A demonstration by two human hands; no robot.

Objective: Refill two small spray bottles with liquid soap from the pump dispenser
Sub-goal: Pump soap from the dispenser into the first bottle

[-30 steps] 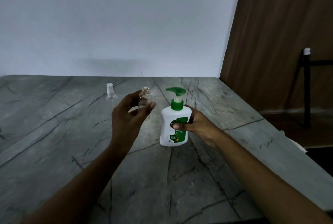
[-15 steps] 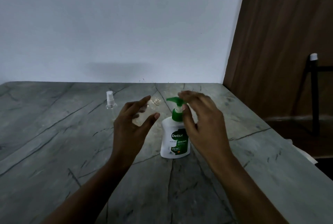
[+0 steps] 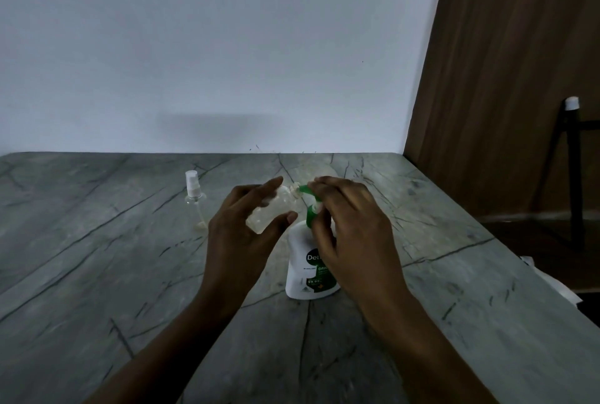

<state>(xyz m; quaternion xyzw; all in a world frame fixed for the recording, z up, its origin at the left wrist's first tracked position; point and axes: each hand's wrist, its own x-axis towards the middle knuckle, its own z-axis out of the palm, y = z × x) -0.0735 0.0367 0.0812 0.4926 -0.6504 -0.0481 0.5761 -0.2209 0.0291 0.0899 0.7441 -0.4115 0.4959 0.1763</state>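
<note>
- Head view: I had my left hand (image 3: pixel 242 234) wrapped around the uncapped spray bottle (image 3: pixel 271 210), tilted so its open neck met the green spout of the pump dispenser (image 3: pixel 310 260); I judged the tilt was there to catch soap straight from the nozzle.
- The left grip was pinched on the clear bottle, thumb beneath and fingers over it.
- My right hand (image 3: pixel 352 234) arched over the pump head, fingers curled down on it, with the grip neither fully spread nor closed around anything; placed so, it seemed ready to press.
- The dispenser stood upright on the desk (image 3: pixel 97 273), just in front of me, so pressing would not tip it.
- The removed spray cap (image 3: pixel 194 196), its dip tube trailing, stood well to the left, clear of the work.
- Whether any soap had entered the bottle, I could not tell.
</note>
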